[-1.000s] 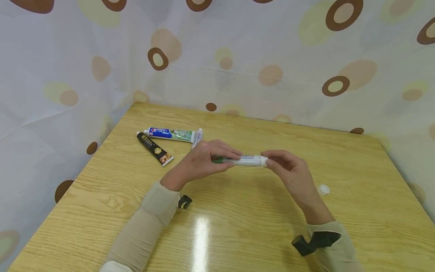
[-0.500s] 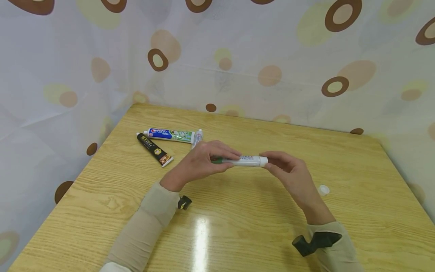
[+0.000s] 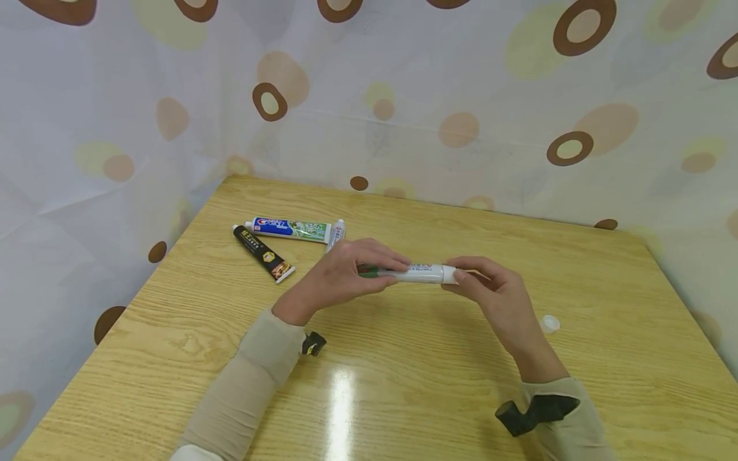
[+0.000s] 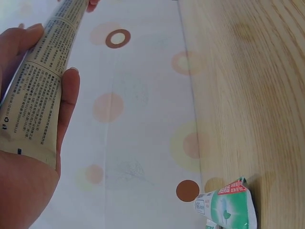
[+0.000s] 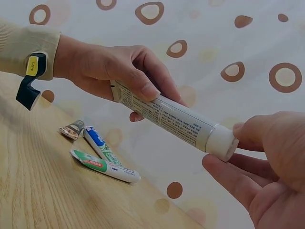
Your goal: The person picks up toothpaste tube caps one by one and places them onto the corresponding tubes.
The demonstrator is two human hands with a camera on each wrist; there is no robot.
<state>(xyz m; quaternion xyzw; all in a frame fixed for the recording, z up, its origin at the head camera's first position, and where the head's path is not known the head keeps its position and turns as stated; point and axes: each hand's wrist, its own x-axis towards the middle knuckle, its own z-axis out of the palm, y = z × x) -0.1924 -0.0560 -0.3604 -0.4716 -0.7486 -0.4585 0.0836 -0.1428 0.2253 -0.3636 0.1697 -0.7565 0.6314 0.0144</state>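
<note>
A white toothpaste tube (image 3: pixel 423 274) is held level above the table. My left hand (image 3: pixel 346 272) grips its flat tail end, thumb and fingers round the body; the left wrist view shows the tube's back (image 4: pixel 40 86), covered in small print. At the other end, my right hand (image 3: pixel 498 291) pinches the white screw cap (image 3: pixel 449 274). The right wrist view shows the cap (image 5: pixel 222 142) seated on the tube, with the right thumb and fingers about it.
On the table's left lie a black toothpaste tube (image 3: pixel 262 253), a blue and green one (image 3: pixel 291 228) and a white and green one (image 5: pixel 105 165). A small white cap (image 3: pixel 550 323) lies right of my right hand. A patterned curtain (image 3: pixel 415 128) stands behind the table.
My right fingers and thumb have shifted round the cap, with more fingers now showing beneath it. The left hand and the tube have stayed in place.
</note>
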